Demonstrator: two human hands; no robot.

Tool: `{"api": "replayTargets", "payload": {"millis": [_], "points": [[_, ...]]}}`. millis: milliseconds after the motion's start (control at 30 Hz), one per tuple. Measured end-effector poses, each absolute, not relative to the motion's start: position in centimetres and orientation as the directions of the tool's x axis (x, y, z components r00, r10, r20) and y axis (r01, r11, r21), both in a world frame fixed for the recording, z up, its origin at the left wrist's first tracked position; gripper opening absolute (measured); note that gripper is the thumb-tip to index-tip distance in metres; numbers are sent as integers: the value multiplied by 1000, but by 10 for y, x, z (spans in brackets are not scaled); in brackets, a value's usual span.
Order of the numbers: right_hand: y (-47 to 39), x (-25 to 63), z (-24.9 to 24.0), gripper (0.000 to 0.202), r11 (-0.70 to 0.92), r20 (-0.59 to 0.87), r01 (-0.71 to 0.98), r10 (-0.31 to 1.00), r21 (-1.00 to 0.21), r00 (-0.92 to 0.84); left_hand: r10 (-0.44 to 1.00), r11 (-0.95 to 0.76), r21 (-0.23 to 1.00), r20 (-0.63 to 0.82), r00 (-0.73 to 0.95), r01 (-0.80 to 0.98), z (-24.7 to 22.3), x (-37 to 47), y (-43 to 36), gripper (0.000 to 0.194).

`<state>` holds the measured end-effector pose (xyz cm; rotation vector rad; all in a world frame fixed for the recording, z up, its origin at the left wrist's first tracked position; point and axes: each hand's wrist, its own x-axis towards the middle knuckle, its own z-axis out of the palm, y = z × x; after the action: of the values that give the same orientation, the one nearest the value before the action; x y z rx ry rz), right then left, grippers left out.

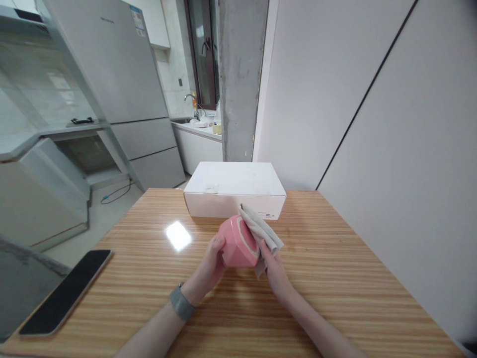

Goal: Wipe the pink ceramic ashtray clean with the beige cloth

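A pink bowl [238,246] is held above the table, tipped on its side so that its base ring faces right. My left hand [210,263] grips it from the left, thumb on the outer wall and the other fingers hidden behind. In my right hand [274,268] is a folded light grey cloth [261,228], pinched between thumb and fingers. The cloth lies against the base side of the bowl, its upper corner sticking up and a lower end hanging down. A grey band is around my left wrist.
A white box [234,181] stands at the far edge of the wood-grain table [149,298], just behind the bowl. A dark flat tablet-like slab [69,293] lies at the left edge. A white wall [391,174] borders the right side. Beyond are a fridge [122,69] and a sink.
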<state>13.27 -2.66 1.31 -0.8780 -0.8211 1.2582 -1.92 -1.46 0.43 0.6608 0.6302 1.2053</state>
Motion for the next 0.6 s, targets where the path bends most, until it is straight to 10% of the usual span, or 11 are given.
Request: {"api": "replayTargets", "payload": {"millis": [600], "points": [[-27,131,-3,43,67,71,-476,997,-877,9,987,86,851,-3,158,-518,11,-16,-14,62]]}}
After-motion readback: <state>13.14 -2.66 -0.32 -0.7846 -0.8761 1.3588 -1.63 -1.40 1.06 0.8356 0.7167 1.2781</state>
